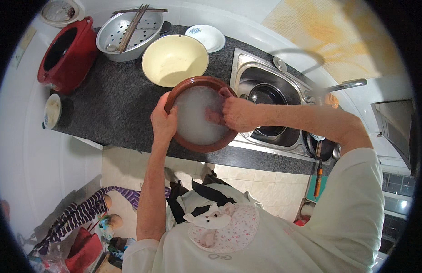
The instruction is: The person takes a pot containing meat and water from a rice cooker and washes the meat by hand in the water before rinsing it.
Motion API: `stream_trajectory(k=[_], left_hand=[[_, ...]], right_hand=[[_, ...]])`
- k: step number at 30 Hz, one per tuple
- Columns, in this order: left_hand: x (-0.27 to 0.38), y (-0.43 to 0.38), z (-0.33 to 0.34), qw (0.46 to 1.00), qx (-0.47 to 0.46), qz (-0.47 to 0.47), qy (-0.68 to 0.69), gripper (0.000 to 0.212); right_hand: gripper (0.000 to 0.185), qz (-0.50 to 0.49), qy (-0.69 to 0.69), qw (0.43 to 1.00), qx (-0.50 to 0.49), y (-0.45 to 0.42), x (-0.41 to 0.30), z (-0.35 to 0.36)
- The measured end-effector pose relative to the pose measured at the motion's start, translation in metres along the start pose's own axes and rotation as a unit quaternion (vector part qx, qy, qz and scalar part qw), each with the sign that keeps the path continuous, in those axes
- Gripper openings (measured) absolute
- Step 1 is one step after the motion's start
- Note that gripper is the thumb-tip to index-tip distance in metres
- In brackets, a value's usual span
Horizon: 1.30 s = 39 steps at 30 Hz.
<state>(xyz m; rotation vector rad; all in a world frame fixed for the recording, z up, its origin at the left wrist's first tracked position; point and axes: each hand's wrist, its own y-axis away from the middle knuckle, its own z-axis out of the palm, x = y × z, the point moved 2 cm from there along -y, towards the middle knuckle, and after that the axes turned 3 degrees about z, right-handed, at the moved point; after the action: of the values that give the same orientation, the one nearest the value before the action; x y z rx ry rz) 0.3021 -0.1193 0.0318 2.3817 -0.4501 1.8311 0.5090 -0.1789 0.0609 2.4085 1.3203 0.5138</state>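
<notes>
My left hand grips the left rim of a round brown bowl, thumb over the edge. Cloudy whitish water is in the bowl. At the right side of the bowl, my right hand is closed on a dark red cloth, which is blurred and bunched around the fingers. One end of the cloth sticks up by the rim. A pale yellow enamel basin stands just behind the bowl on the dark speckled countertop.
Right of the bowl, a stainless steel sink holds a dark pan under a faucet. A perforated steamer with several chopsticks, a white plate, a red pot and a small bowl stand on the counter.
</notes>
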Motion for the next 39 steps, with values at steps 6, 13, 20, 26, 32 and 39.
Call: stream_trajectory(k=[6,13,20,26,32,39], left_hand=[[-0.007,-0.001,0.003,0.999,0.035,0.030,0.004,0.034],[-0.021,-0.002,0.004,0.997,0.040,0.020,0.058,0.034],[-0.022,-0.001,0.003,0.997,0.030,0.018,0.070,0.035],[-0.015,-0.002,0.000,0.998,0.009,0.011,0.067,0.035],[-0.015,-0.004,0.004,0.997,0.013,-0.015,0.081,0.035],[-0.013,-0.005,0.002,0.998,0.005,-0.044,0.052,0.035]], right_hand=[[0.020,-0.165,-0.117,0.979,-0.025,-0.025,-0.020,0.000],[0.024,-0.211,-0.308,0.910,0.182,-0.064,-0.036,0.029],[0.024,0.020,-0.236,0.971,0.020,-0.090,-0.042,0.014],[0.023,0.220,-0.427,0.877,0.022,-0.092,-0.023,0.025],[0.026,0.309,-0.386,0.867,0.054,-0.073,-0.019,0.024],[0.033,0.400,-0.355,0.821,0.199,-0.058,-0.037,-0.006]])
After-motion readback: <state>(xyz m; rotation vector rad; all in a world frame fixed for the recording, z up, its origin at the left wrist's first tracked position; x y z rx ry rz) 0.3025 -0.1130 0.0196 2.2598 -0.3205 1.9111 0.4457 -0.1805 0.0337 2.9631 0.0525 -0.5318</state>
